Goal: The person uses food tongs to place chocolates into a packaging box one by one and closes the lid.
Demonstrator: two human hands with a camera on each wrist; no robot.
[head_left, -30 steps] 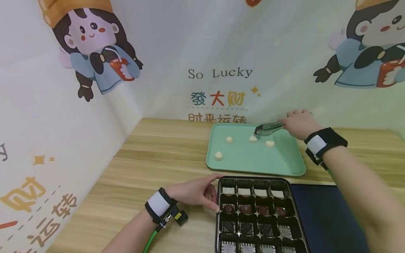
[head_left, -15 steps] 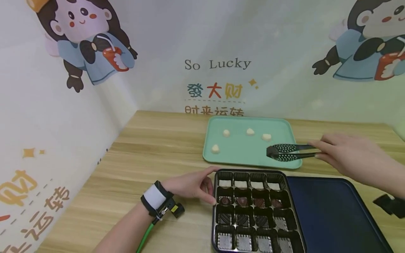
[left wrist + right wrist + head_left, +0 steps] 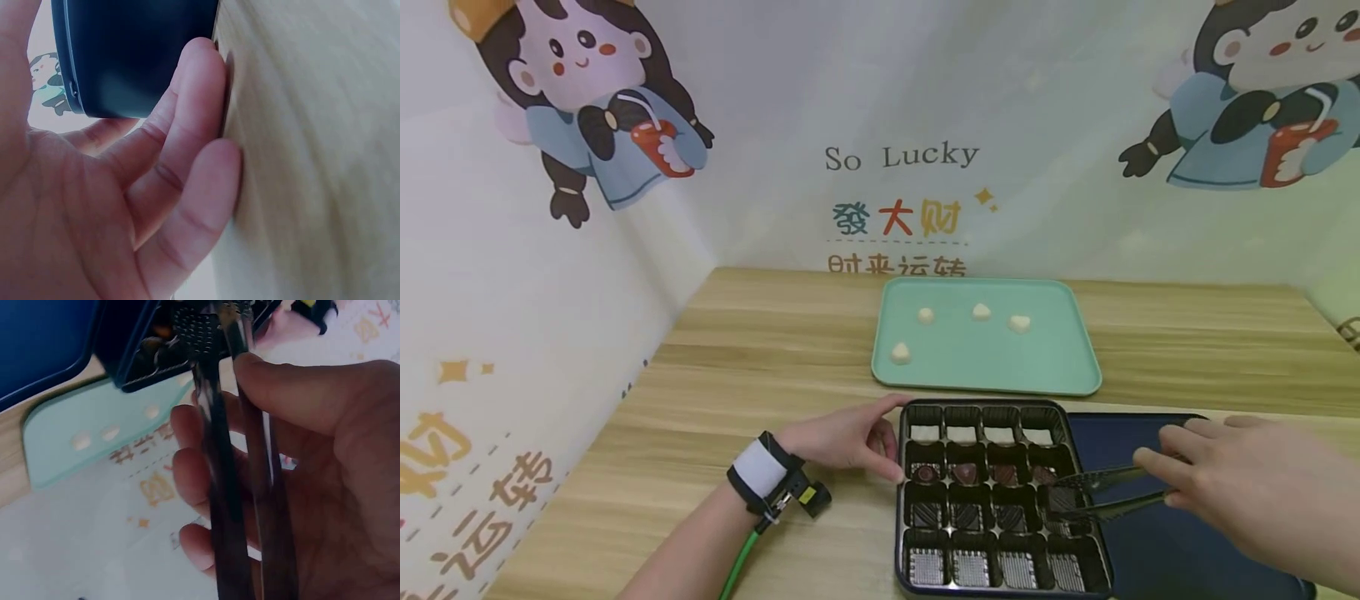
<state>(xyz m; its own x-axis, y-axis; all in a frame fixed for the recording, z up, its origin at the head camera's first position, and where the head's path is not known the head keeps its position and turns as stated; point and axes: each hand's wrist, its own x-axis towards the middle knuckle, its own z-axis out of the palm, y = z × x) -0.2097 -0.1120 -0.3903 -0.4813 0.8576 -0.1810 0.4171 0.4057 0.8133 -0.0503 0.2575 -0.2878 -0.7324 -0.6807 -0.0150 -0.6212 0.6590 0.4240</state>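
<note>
right hand (image 3: 1243,483), grip clasping tongs (image 3: 1127,505), has brought dark piece (image 3: 1062,499) to lower-right box (image 3: 972,569), third row seemingly filled; left hand (image 3: 848,437), unclenched, touches box.

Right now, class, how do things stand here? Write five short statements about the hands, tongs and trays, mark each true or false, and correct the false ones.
1. The right hand holds the perforated tongs. True.
2. The left hand holds a cream-white piece. False: it touches the black compartment tray.
3. Four cream-white pieces lie on the mint-green tray. True.
4. The tongs' tips are over the mint-green tray. False: they are at the black compartment tray's right side.
5. The navy tray is right of the black one. True.
</note>
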